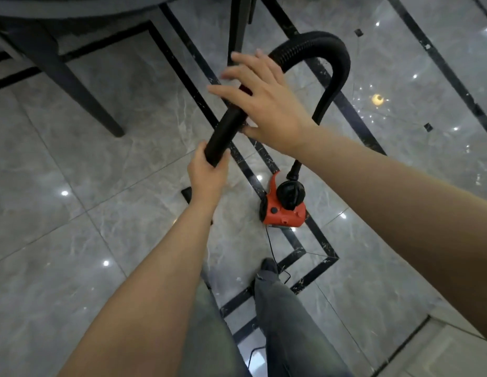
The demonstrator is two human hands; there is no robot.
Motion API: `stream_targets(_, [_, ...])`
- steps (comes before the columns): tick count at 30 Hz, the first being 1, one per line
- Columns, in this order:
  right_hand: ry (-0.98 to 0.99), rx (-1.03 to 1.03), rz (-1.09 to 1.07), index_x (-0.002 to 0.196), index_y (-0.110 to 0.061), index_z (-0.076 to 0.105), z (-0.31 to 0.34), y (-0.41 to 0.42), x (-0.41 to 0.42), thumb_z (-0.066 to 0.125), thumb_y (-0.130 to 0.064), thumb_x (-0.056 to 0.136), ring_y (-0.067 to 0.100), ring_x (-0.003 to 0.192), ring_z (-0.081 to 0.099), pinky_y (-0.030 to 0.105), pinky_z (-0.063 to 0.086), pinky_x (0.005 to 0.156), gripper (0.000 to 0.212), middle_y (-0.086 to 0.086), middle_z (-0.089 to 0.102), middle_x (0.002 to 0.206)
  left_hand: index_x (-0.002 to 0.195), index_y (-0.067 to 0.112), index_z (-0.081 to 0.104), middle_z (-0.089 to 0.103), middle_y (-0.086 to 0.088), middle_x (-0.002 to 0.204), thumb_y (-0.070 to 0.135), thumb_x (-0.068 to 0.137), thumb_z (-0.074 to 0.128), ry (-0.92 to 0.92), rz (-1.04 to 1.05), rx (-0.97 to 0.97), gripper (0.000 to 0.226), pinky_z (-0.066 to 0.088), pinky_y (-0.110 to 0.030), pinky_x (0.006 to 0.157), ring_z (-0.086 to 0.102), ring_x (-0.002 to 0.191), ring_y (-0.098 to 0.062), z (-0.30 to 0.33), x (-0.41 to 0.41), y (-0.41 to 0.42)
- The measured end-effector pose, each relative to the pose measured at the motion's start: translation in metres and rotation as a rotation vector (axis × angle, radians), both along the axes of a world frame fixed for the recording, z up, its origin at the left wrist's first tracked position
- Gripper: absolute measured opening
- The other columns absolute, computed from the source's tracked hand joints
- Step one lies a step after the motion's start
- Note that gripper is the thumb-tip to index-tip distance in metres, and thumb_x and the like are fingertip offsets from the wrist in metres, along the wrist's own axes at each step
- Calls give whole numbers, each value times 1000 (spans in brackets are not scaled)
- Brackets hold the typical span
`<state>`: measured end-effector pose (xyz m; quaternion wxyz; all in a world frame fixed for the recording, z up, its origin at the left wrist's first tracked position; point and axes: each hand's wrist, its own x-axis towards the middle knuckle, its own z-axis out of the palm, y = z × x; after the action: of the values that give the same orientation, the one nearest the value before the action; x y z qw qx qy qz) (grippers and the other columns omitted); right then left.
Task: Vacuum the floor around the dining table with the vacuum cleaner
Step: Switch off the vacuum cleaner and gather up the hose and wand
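Observation:
A small red and black vacuum cleaner [284, 206] sits on the grey marble floor [101, 186] in the middle of the view. Its ribbed black hose [335, 63] arches up from the body and runs into a smooth black tube [227, 129]. My left hand [208, 176] grips the tube's lower end. My right hand [260, 99] lies over the tube's upper part with fingers spread and straight, thumb under it. A black nozzle piece [188, 194] shows on the floor behind my left wrist, mostly hidden.
The dining table's edge [73, 6] and dark legs [71, 80], [238, 25] stand at the top left and top centre. A thin power cord [272, 248] trails from the vacuum past my foot [268, 266]. Black inlay strips cross the tiles.

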<state>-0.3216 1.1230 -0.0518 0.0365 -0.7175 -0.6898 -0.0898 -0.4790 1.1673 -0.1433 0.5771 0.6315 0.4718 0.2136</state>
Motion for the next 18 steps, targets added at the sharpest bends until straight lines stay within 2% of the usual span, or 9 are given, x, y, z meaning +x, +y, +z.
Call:
stream_targets(1, [32,56,10,149,-22,48,-3,-19,6,69,-29,87,36,150,31,55,17,125,66,10,48,154,89,39,49,55,15,81,19,92,67,-1,21,22,27,42,-4,61,54,70,7,-4,8,-5])
stream_targets(3, [173,217,-58,150,-15,49,-25,-76,15,69,-21,88,36,150,30,55,20,125,65,14,45,156,85,43,46,55,15,80,22,92,67,2,45,47,30,42,-5,61,54,69,7,-8,27,-18])
stream_targets(4, [264,299,-157,145,-13,54,-40,-107,16,71,-16,88,34,148,34,54,26,123,60,14,49,152,84,43,46,54,14,80,24,92,67,7,62,48,29,42,-8,62,54,70,5,-9,35,-22])
stream_targets(6, [459,319,-459,138,-13,60,-77,-175,21,71,-8,87,25,143,42,50,32,120,53,8,57,142,84,43,46,55,15,83,29,91,67,20,102,65,26,45,-13,69,54,75,3,-15,47,-28])
stream_targets(9, [688,83,-983,137,-18,58,-135,-263,20,68,0,88,22,131,47,49,37,116,53,2,59,133,88,45,48,54,20,84,31,92,66,-3,133,111,24,42,-3,70,53,77,14,-15,58,-36])
stream_targets(11, [736,-195,-1149,143,-18,54,-177,-305,12,64,0,91,26,129,49,45,39,114,57,4,60,135,85,46,48,53,20,81,34,92,67,-35,143,160,23,44,-3,72,52,74,16,-22,62,-44])
stream_targets(13, [765,-457,-1168,150,-19,47,-215,-327,0,62,1,90,28,129,51,44,44,110,65,8,59,140,85,45,51,55,20,78,37,91,68,-55,160,212,20,50,-15,76,53,74,12,-31,65,-48])
stream_targets(16, [859,-652,-1137,157,-17,35,-277,-331,-13,61,-2,93,29,136,48,40,42,111,71,9,49,151,89,43,54,57,17,79,39,88,69,-121,166,289,16,56,-31,77,62,80,-5,-53,74,-49])
stream_targets(18, [896,-704,-1060,160,-16,27,-327,-324,-18,58,-5,94,28,144,42,39,38,116,74,8,39,160,92,39,55,60,11,82,39,87,70,-177,160,342,15,57,-26,67,68,82,-22,-69,78,-45])
